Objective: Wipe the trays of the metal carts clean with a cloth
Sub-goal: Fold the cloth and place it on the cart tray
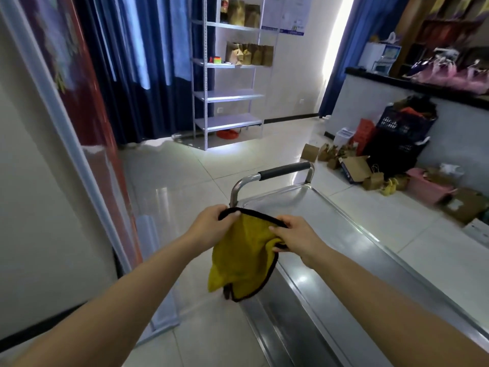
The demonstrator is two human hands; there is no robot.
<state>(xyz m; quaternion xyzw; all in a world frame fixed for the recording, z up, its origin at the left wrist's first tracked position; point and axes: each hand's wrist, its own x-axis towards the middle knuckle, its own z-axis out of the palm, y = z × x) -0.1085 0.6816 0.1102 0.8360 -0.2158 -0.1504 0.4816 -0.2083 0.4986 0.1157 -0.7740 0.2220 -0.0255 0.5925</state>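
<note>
**Cloth held up over the cart tray**

The metal cart [344, 260] stretches out under and beyond my right hand, its top tray [330, 221] a long shiny steel surface with a raised rim. The cart's handle [284, 170], with its black grip, stands past both my hands at the far end. Well beyond that, a grey shelf rack [227, 96] stands against the wall, and to the right of my right hand boxes and paper bags [370, 173] lie scattered on the tiled floor.

Between my hands hangs the yellow cloth [243, 255] with its dark edging — it is off the tray, drooping below my fingers. My left hand [209, 226] pinches the top edge at one corner, fingers curled over the hem. My right hand [296, 237] grips the same edge on the other side, thumb on the near face.
</note>
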